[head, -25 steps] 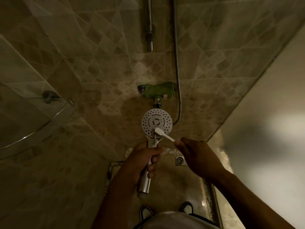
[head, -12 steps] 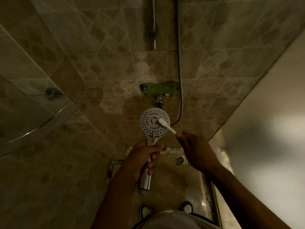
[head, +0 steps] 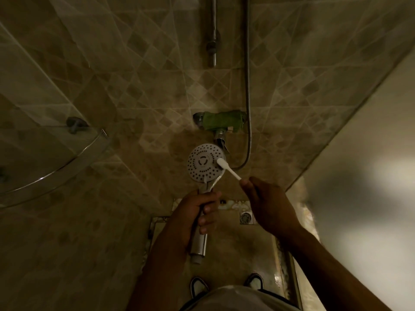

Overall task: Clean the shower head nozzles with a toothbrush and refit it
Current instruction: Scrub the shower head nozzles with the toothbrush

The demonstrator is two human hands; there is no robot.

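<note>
Here the left hand (head: 193, 217) is gripping the round white chrome-handled shower head (head: 205, 162), while the right hand (head: 268, 204) is pinching a white plastic toothbrush (head: 228, 168), apparently touching its right edge

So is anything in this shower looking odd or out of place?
Yes: the wall tap is wrapped in green material, an odd sight on a fitting. The shower head is off the hose, its handle end bare below the left hand, while the right hand holds the toothbrush to its edge.
</note>
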